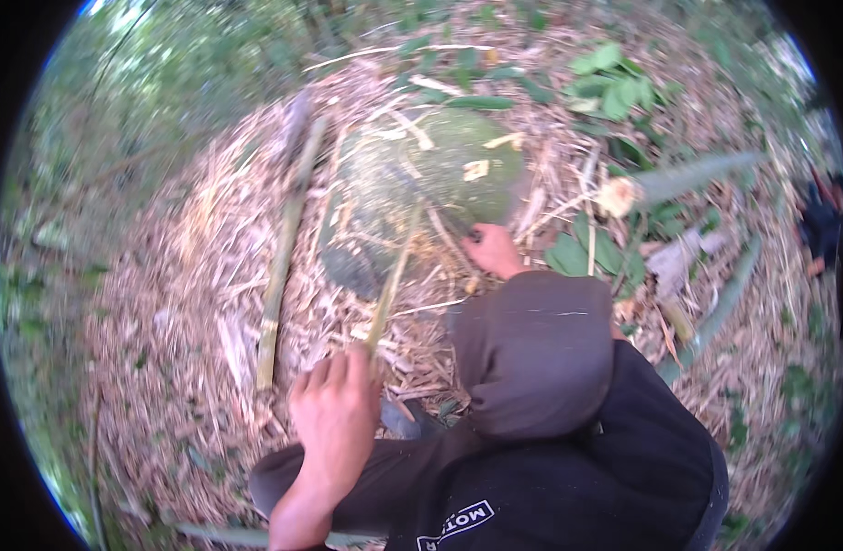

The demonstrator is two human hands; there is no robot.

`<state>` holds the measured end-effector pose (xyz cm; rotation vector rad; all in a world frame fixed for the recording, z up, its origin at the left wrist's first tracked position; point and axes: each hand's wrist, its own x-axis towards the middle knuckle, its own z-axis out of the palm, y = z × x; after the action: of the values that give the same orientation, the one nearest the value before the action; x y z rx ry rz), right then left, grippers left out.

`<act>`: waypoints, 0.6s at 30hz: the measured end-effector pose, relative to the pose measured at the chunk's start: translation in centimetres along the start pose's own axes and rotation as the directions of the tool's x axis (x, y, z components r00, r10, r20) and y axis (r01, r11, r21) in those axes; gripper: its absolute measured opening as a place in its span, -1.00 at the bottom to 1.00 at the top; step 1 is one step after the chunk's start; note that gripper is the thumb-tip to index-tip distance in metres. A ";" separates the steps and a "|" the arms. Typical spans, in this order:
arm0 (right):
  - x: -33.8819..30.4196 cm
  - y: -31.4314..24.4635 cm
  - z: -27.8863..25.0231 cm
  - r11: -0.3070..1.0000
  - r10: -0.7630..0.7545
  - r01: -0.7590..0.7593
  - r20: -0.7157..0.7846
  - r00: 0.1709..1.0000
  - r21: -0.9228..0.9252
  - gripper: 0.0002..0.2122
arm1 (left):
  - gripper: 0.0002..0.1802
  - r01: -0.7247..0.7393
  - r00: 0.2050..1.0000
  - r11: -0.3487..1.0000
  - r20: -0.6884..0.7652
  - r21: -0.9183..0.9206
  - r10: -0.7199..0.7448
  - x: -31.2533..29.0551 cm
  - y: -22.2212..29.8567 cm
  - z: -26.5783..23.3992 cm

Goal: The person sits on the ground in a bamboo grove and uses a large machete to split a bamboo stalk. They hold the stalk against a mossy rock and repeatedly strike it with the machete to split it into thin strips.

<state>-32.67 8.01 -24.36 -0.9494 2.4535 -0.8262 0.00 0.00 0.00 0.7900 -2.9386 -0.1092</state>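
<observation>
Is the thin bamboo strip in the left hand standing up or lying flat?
Raised and tilted: the left hand grips the bamboo strip at its lower end, its top leaning on the mossy rock.

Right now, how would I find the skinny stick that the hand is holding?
Find the big round mossy rock in the middle of the dry chip-covered ground. A thin yellow-green bamboo strip slants from the rock down into the grip of the left hand. The thicker bamboo pole to its left lies loose on the ground, held by nothing.
</observation>
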 end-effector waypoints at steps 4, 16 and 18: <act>2.5 -2.2 1.9 1.000 -0.015 0.017 -0.066 0.998 0.022 -0.65 | -0.69 0.075 0.991 0.991 -0.098 -0.114 -0.086 0.6 -2.6 0.3; 0.2 -6.1 0.0 0.927 -0.347 0.362 -0.137 0.928 0.100 -0.82 | -0.79 -0.002 0.943 0.994 -0.331 -0.106 -0.034 1.1 -3.4 1.4; 0.3 -6.6 -0.1 0.926 -0.355 0.368 -0.132 0.926 0.089 -0.81 | -0.80 0.039 0.948 0.994 -0.311 -0.103 -0.069 1.5 -3.8 1.3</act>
<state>-29.79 3.86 -20.10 -1.3720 2.3251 -1.1555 0.51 -4.00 -1.50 0.7920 -2.5934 -0.1150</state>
